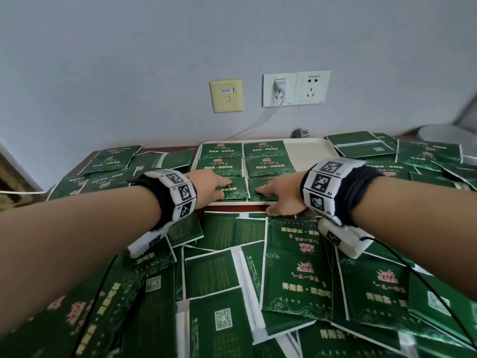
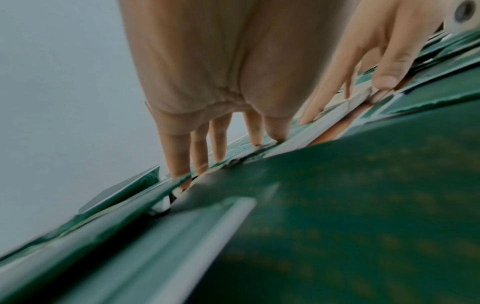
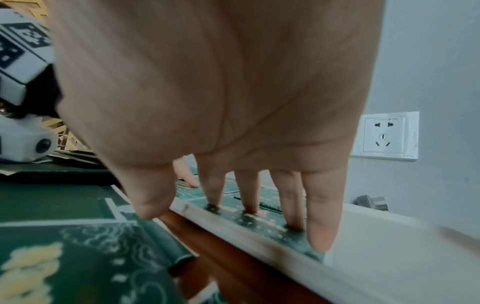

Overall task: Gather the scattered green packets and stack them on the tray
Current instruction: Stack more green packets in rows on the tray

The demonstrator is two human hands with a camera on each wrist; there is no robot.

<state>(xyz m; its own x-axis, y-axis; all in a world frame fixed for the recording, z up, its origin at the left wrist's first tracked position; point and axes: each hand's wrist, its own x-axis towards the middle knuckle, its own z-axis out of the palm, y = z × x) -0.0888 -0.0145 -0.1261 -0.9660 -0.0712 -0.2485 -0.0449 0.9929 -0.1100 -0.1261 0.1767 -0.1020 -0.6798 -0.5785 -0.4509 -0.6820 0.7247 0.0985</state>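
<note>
A cream tray [image 1: 312, 153] lies at the back of the table and holds green packets in two columns. My left hand [image 1: 210, 184] lies flat with straight fingers on the near-left packet [image 1: 233, 191] in the tray. My right hand [image 1: 277, 193] presses straight fingers on the near-right packet [image 1: 258, 183], thumb over the tray's front rim. In the right wrist view the fingertips [image 3: 320, 240] touch that packet [image 3: 262, 221] just inside the tray rim [image 3: 233, 230]. In the left wrist view the fingers [image 2: 179, 156] reach down onto packets. Many loose green packets [image 1: 291, 264] cover the table.
Packet piles lie left [image 1: 111, 157] and right [image 1: 428, 151] of the tray. The tray's right half is bare. On the wall behind are sockets [image 1: 311, 86], a plugged charger [image 1: 280, 86] with white cable, and a beige plate [image 1: 226, 95]. A grey round object [image 1: 449, 136] sits far right.
</note>
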